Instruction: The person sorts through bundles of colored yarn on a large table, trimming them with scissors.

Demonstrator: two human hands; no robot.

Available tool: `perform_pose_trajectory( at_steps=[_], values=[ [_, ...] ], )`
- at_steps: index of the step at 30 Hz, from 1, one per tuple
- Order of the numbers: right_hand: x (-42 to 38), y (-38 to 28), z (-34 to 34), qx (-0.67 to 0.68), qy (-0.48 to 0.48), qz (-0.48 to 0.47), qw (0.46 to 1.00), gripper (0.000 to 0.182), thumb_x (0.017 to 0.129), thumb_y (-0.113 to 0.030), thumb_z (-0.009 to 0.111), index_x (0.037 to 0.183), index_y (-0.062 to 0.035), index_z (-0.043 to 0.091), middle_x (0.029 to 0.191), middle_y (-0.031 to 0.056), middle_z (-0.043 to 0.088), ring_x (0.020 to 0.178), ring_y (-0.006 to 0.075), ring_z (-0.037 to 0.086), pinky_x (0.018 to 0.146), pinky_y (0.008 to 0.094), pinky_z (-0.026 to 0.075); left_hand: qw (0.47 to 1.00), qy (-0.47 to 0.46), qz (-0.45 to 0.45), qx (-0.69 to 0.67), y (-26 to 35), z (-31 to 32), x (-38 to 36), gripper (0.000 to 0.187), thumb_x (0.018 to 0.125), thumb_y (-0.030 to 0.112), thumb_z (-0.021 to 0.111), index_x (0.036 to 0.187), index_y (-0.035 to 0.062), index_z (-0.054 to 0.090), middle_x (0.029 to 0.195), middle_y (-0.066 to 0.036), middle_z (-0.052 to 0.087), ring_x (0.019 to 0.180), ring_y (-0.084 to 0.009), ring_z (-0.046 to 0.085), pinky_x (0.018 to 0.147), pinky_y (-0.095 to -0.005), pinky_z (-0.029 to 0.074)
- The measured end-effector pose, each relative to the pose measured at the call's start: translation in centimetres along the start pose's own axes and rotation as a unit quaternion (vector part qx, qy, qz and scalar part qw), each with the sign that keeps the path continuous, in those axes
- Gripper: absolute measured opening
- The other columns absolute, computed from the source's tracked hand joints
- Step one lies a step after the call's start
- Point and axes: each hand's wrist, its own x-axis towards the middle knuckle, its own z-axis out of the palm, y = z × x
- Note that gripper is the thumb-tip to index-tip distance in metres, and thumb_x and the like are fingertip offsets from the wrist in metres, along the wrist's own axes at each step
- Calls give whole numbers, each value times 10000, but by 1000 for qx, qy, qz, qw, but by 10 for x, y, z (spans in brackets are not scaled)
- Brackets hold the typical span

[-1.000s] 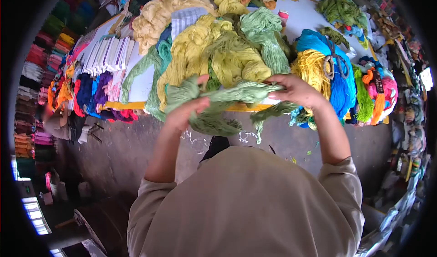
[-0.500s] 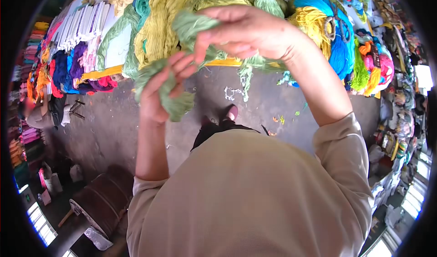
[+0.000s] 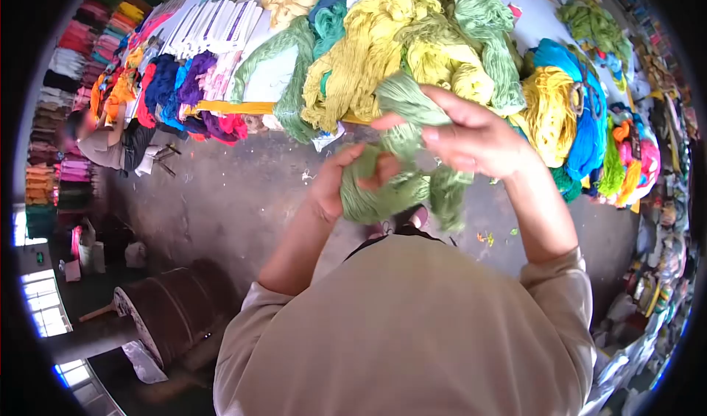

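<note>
Two hands bundle a sage-green yarn skein [image 3: 390,184] above a table edge heaped with colour.

The left hand [image 3: 346,184] clenches the lower bunch of the skein while the right hand [image 3: 475,140], fingers curled over the upper strands, grips it from above, seemingly to twist or fold it; loose ends hang below the right hand. Just beyond the grip, yellow and green skeins [image 3: 401,48] pile on the white table [image 3: 269,81]; blue yarn [image 3: 589,121] lies to the right. Underneath is a bare concrete floor [image 3: 221,202].
</note>
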Motion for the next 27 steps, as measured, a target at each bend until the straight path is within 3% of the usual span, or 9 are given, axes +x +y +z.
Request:
perform_pose_trajectory(
  at_steps=[4,7,11,13,15,19,21,25,27],
  values=[
    [8,-27,36,-83,-71,-31,994,441,1020,-82,500,1436,-3,378,1391,151,534,1216,222,562,907,347,546,999,-33,7,-20,-21,68,-12,666,1013,505,438,1336,-76,454,1371,-283,512,1133,-297,627,623,-215,516],
    [-1,-60,56,-156,-69,-90,981,508,996,-59,503,1475,-1,342,1369,209,542,978,130,529,773,264,486,998,-9,55,1,-17,53,-36,530,1010,401,502,1287,-52,497,1293,-233,593,1026,-245,665,572,-207,498],
    [-11,-82,70,-187,-9,-177,966,600,969,-79,509,1524,-14,290,1331,333,535,517,-56,348,511,116,334,981,-162,103,-24,-26,33,-76,585,995,388,544,1359,-60,449,1314,-202,586,899,-173,629,545,-184,467],
    [-23,-92,88,-216,-32,-114,969,676,949,-59,556,1543,-22,238,1399,305,489,917,149,609,833,251,477,969,-230,84,-27,-37,74,-74,758,951,471,600,1426,-71,365,1373,-198,525,937,-149,579,522,-175,448],
    [-35,-86,105,-270,-88,-91,955,678,953,-73,567,1534,-4,226,1384,271,511,961,192,618,851,292,491,972,-221,71,24,-44,85,-60,912,889,587,622,1472,-40,306,1452,-197,443,876,-124,525,521,-163,436],
    [-66,-45,123,-379,-236,-77,891,690,961,-100,589,1517,33,202,1354,205,554,1050,278,637,886,375,519,955,-146,249,69,-34,119,-56,904,896,620,585,1465,-34,328,1169,-110,581,639,-52,487,519,-166,425],
    [-82,-13,126,-444,-213,-88,866,703,967,-104,582,1527,17,173,1349,186,566,1066,317,649,894,397,522,923,-245,288,68,-4,111,-81,852,930,530,594,1480,-45,288,1280,-142,571,733,-82,523,565,-183,473],
    [-80,73,122,-296,-95,-35,950,575,953,-78,599,1461,-11,338,1233,136,629,998,296,648,866,399,497,875,-153,410,206,9,147,-152,821,974,283,604,1547,0,89,1319,-147,564,1113,-286,516,630,-283,561],
    [-77,94,118,-342,-98,-69,932,540,967,-128,604,1439,-10,370,1179,172,632,1061,316,639,890,395,495,833,-232,444,237,20,161,-177,608,1011,289,532,1491,3,293,1300,-90,604,1000,-185,556,681,-316,517]
  ],
)
